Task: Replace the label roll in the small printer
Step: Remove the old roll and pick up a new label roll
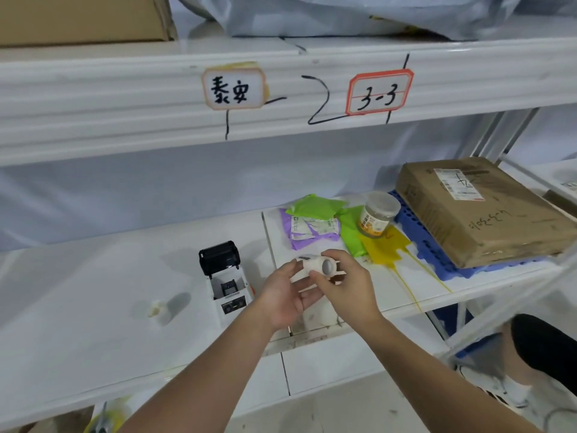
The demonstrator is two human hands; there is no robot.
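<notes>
Both hands are up over the white shelf (pixel 93 292), and between them sits the label roll (pixel 315 266), a small white roll with its hollow core facing the camera. The left hand (pixel 285 300) cups it from below and the left side, palm turned up, fingers curled around it; the right hand (pixel 346 284) pinches it from the right, thumb under the near end and fingers over the top. A loose strip of white paper trails off the roll beneath the hands. Just to the left of the hands stands the small printer (pixel 229 289), white body, black lid (pixel 219 257) flipped up and back, its roll bay open and showing dark parts inside; the roll is held in the air beside it, not in it. Further left on the shelf lies a small crumpled scrap (pixel 156 308). Behind the hands: a purple bag (pixel 307 232) with a torn label, green bags (pixel 315 207), a yellow bag (pixel 385 248) and a lidded jar (pixel 377 214) lying on its side. At far right a cardboard box (pixel 487 210) rests on a blue crate (pixel 437 257). Overhead, the shelf beam carries two handwritten tags (pixel 379 92).
</notes>
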